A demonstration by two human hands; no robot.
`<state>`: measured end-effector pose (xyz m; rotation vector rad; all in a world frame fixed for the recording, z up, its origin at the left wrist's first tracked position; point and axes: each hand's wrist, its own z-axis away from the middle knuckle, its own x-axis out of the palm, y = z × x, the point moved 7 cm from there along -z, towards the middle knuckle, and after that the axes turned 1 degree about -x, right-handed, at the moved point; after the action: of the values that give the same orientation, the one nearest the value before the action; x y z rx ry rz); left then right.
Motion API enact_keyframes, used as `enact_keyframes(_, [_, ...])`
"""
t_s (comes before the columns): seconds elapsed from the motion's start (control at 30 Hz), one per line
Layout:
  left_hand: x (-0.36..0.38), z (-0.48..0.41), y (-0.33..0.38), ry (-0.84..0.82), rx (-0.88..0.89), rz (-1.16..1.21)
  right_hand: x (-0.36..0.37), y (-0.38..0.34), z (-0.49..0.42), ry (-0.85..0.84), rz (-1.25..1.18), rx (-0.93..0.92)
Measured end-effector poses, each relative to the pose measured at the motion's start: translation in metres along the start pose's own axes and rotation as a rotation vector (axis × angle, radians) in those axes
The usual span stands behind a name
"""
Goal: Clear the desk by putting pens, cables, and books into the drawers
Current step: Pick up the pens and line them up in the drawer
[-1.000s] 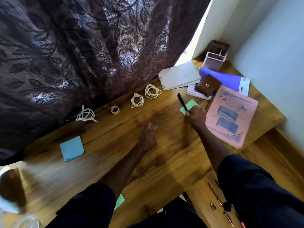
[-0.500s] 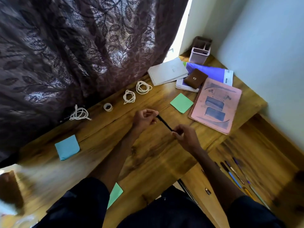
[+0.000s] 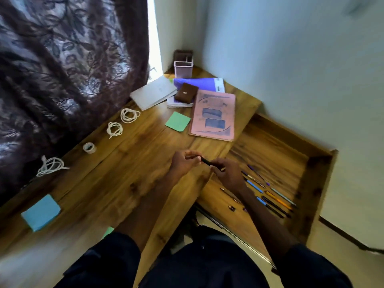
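A black pen (image 3: 205,161) is held between both hands near the desk's right edge. My left hand (image 3: 184,163) pinches one end and my right hand (image 3: 228,173) grips the other. Just right of the hands lies the open wooden drawer (image 3: 291,163) with several pens (image 3: 270,196) in it. Three white coiled cables (image 3: 129,115) (image 3: 114,129) (image 3: 51,166) lie along the desk's back. A pink book (image 3: 214,115), a white notebook (image 3: 154,92) and a purple book (image 3: 199,82) sit at the far corner.
A brown pouch (image 3: 186,93) rests on the books. A green sticky pad (image 3: 178,121), a blue pad (image 3: 40,213) and a tape roll (image 3: 89,147) lie on the desk (image 3: 124,173). A pen holder (image 3: 183,66) stands in the corner. A dark curtain (image 3: 62,69) hangs at the left.
My right hand lifted the pen off the green pad and brought it toward me; my left hand came up and took its other end. Both hands now sit beside the open drawer.
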<state>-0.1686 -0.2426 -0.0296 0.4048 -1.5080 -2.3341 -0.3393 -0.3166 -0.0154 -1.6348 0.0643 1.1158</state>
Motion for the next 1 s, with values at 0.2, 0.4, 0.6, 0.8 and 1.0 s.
enact_keyframes(0.2, [0.052,0.01,0.001,-0.045,0.02,-0.11,-0.033,0.038,0.031,0.041,0.017,0.06])
enact_keyframes(0.4, [0.107,0.003,-0.015,-0.066,-0.079,-0.262,-0.083,0.14,0.049,0.076,0.134,0.221])
enact_keyframes(0.6, [0.171,-0.001,-0.033,-0.16,-0.134,-0.448,-0.126,0.275,0.059,-0.007,0.277,0.508])
enact_keyframes(0.8, [0.222,-0.005,-0.054,-0.238,-0.088,-0.55,-0.137,0.346,0.071,-0.087,0.335,0.621])
enact_keyframes(1.0, [0.237,-0.007,-0.067,-0.241,-0.115,-0.592,-0.138,0.356,0.069,-0.093,0.356,0.693])
